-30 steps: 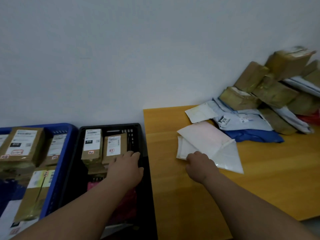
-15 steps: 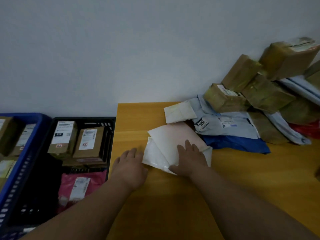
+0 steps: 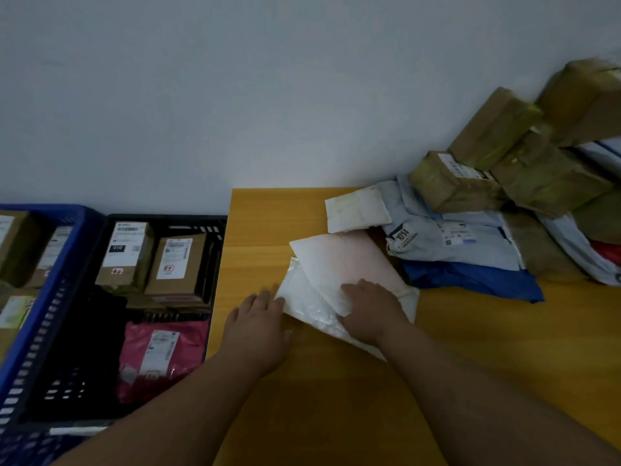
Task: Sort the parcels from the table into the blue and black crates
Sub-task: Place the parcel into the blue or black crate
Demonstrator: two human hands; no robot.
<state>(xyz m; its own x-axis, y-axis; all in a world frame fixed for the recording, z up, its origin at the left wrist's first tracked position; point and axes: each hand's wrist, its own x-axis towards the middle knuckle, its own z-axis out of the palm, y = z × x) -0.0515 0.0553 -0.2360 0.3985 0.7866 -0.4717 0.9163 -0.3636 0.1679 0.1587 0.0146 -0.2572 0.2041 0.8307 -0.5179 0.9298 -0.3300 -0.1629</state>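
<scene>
Near the counter's left edge, the flat right hand pins the white mailers while the left hand, fingers straight, touches their corner, seemingly to separate one.

A plain wall fills the back, pale grey-white and bare. A yellow wooden bench stands right up against it. The light is dim, and the room looks a bit dark.

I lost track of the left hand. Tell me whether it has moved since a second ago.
Yes. The left hand has left the black crate and crossed rightward onto the table, beside the white mailer.
</scene>
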